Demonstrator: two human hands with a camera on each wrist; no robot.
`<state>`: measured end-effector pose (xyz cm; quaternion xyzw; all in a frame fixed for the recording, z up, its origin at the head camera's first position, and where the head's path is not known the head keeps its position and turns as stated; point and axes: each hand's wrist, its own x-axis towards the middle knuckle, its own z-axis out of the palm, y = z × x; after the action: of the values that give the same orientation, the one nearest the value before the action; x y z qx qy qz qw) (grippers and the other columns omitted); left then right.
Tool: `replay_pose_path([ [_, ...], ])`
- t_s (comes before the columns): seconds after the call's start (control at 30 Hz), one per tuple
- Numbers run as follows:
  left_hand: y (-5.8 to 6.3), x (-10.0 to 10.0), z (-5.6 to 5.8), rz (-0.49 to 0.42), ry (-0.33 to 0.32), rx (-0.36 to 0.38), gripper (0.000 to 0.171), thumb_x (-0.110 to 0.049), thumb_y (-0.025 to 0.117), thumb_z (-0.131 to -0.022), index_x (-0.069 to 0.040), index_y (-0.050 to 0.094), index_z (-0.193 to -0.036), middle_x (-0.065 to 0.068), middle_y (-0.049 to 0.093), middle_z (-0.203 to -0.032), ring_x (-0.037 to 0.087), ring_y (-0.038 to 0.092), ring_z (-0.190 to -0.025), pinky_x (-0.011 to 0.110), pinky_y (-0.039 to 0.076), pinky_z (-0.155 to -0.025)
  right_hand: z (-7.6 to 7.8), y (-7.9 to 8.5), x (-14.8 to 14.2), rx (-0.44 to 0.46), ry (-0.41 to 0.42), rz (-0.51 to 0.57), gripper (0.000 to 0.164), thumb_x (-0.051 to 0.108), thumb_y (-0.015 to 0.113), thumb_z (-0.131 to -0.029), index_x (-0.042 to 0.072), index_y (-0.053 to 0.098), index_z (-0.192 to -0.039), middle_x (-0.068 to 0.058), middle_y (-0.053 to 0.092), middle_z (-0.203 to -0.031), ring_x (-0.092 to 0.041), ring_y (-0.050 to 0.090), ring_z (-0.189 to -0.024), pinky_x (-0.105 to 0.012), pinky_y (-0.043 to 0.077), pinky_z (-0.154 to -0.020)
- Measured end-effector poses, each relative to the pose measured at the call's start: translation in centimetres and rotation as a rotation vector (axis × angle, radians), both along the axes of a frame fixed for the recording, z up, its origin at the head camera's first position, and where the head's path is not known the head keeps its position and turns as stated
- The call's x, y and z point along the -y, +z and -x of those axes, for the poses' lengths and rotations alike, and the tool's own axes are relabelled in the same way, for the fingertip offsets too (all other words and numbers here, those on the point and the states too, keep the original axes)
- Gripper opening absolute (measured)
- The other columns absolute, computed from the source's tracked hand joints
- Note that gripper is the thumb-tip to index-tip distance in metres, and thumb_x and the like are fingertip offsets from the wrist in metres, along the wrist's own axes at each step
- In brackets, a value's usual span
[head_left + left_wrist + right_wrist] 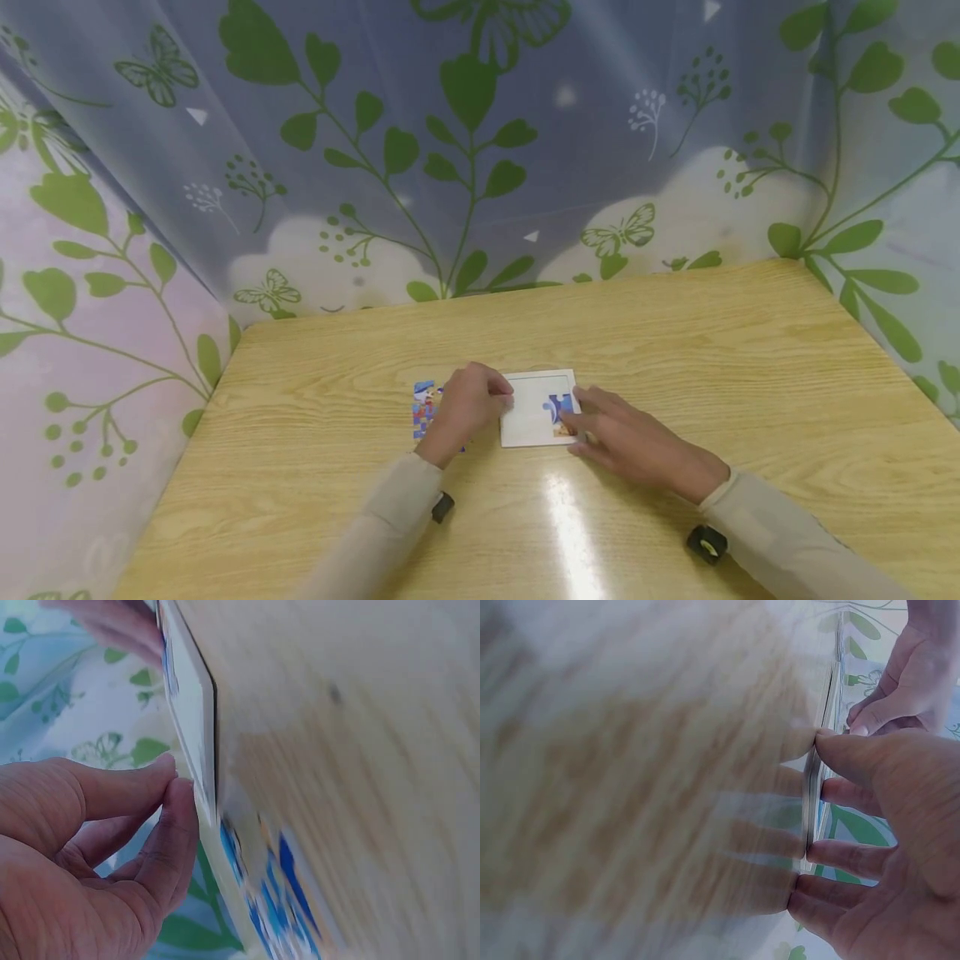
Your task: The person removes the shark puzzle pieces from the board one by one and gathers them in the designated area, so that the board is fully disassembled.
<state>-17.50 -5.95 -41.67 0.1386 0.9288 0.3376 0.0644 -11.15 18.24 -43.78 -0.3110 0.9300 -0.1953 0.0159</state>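
Observation:
A white puzzle board (527,423) with a thin printed border lies flat on the table. Joined puzzle pieces (562,408) in blue, white and tan sit at its right side. My left hand (467,404) is at the board's left edge, thumb and index fingertips together just over it (101,832); I cannot tell whether a piece is between them. My right hand (633,437) lies along the board's right edge, fingers extended and touching it; one fingertip is over the joined pieces. In the right wrist view the thumb and fingers (847,859) reach the board's edge.
More colourful puzzle pieces (424,408) lie left of the board, partly hidden behind the left hand. The wood-grain table (300,467) reflects a bright light streak near the front. A curtain (480,167) printed with leaves and butterflies hangs around the table's far and side edges.

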Motion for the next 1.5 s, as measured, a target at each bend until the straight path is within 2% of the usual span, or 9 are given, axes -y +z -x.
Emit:
replay_pose_path([
  [0.27, -1.0, -2.6, -0.3, 0.042, -0.075, -0.016, 0.004, -0.005, 0.079, -0.085, -0.006, 0.079, -0.090, 0.004, 0.075, -0.086, 0.015, 0.067, -0.077, 0.027, 0.055, -0.071, 0.0, 0.2, 0.0, -0.020, 0.019, 0.009, 0.041, 0.021, 0.069, -0.098, 0.000, 0.064, -0.133, -0.034, 0.046, -0.145, -0.051, 0.044, -0.134, -0.060, 0.041, -0.106],
  [0.57, -0.8, -4.1, -0.4, 0.046, -0.075, 0.035, 0.004, -0.005, 0.080, -0.085, -0.006, 0.079, -0.089, 0.002, 0.073, -0.082, 0.011, 0.061, -0.071, 0.024, 0.051, -0.067, 0.2, -0.1, 0.1, -0.022, 0.024, 0.000, 0.043, 0.022, 0.069, -0.097, 0.000, 0.063, -0.134, -0.034, 0.045, -0.145, -0.051, 0.043, -0.135, -0.059, 0.040, -0.107],
  [0.77, -0.8, -4.3, -0.3, 0.048, -0.080, 0.010, 0.004, -0.003, 0.080, -0.084, -0.005, 0.078, -0.087, 0.003, 0.073, -0.080, 0.010, 0.060, -0.067, 0.023, 0.050, -0.064, 0.2, -0.2, 0.0, -0.024, 0.028, -0.001, 0.043, 0.022, 0.069, -0.098, -0.002, 0.063, -0.134, -0.035, 0.045, -0.145, -0.052, 0.042, -0.135, -0.060, 0.039, -0.108],
  [1.07, -0.6, -4.0, -0.3, -0.024, -0.070, 0.097, 0.003, -0.004, 0.076, -0.088, -0.005, 0.077, -0.086, 0.002, 0.071, -0.081, 0.011, 0.061, -0.070, 0.026, 0.052, -0.067, 0.1, 0.1, 0.1, -0.046, 0.044, -0.023, 0.039, 0.020, 0.068, -0.099, -0.001, 0.065, -0.131, -0.036, 0.045, -0.145, -0.051, 0.043, -0.134, -0.060, 0.040, -0.107],
  [1.3, -0.6, -3.9, -0.3, -0.047, -0.061, 0.096, 0.005, -0.005, 0.076, -0.088, -0.006, 0.077, -0.084, 0.000, 0.069, -0.077, 0.010, 0.059, -0.068, 0.025, 0.050, -0.065, 0.0, 0.1, 0.0, -0.055, 0.047, -0.035, 0.039, 0.020, 0.067, -0.099, -0.001, 0.064, -0.132, -0.036, 0.045, -0.145, -0.052, 0.043, -0.134, -0.060, 0.041, -0.106],
  [1.5, -0.7, -3.7, -0.2, -0.060, -0.041, 0.115, 0.005, -0.008, 0.076, -0.089, -0.007, 0.078, -0.084, 0.000, 0.070, -0.079, 0.012, 0.060, -0.072, 0.028, 0.051, -0.068, 0.1, 0.0, 0.0, -0.046, 0.043, -0.038, 0.041, 0.021, 0.067, -0.099, -0.001, 0.063, -0.133, -0.036, 0.044, -0.146, -0.051, 0.042, -0.135, -0.059, 0.040, -0.107],
])
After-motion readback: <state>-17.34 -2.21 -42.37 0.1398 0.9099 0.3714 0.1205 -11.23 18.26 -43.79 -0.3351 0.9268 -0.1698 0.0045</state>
